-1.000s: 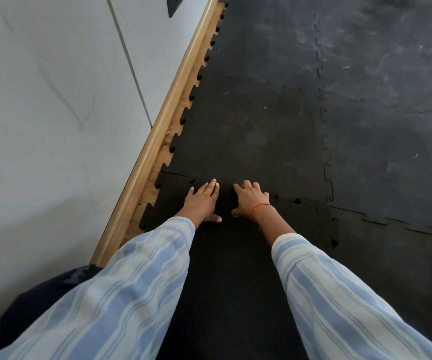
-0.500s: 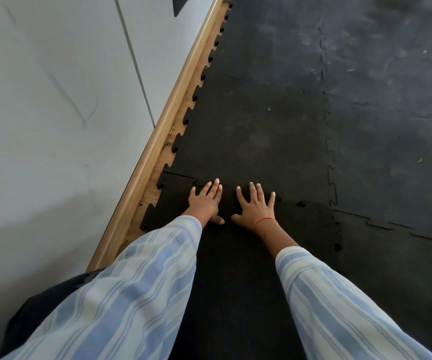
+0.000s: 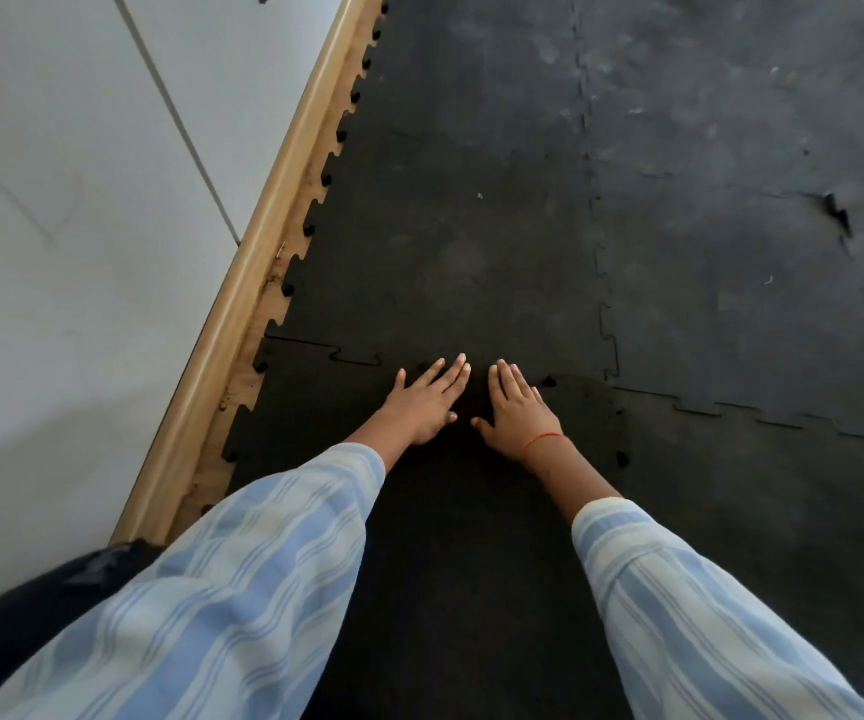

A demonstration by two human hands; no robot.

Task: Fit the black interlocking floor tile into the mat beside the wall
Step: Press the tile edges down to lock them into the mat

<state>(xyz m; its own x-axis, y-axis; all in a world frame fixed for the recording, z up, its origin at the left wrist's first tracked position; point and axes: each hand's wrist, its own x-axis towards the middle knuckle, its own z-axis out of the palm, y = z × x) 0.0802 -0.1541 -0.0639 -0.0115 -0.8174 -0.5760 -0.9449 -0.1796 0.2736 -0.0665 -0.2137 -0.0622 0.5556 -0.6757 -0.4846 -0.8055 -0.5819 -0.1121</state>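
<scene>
The black interlocking floor tile point(image 3: 471, 537) lies flat under my arms, its toothed far edge meeting the laid mat point(image 3: 445, 226) along a jigsaw seam. My left hand point(image 3: 427, 402) rests palm down on the tile's far edge, fingers flat and slightly apart, tips at the seam. Beside it, my right hand point(image 3: 520, 407), with a red thread on the wrist, lies flat the same way. Neither hand holds anything. Left of my hands the seam shows as a thin line; small gaps show just right of my right hand.
A white wall point(image 3: 81, 226) with a wooden skirting board point(image 3: 242, 298) runs along the left, with a strip of bare wooden floor between it and the mat's toothed edge. More dark mat tiles point(image 3: 731, 252) cover the floor to the right; one seam at far right is lifted.
My right hand went from curled fingers to flat and spread, then closed its fingers together. Both hands stay at the seam. The view has shifted slightly.
</scene>
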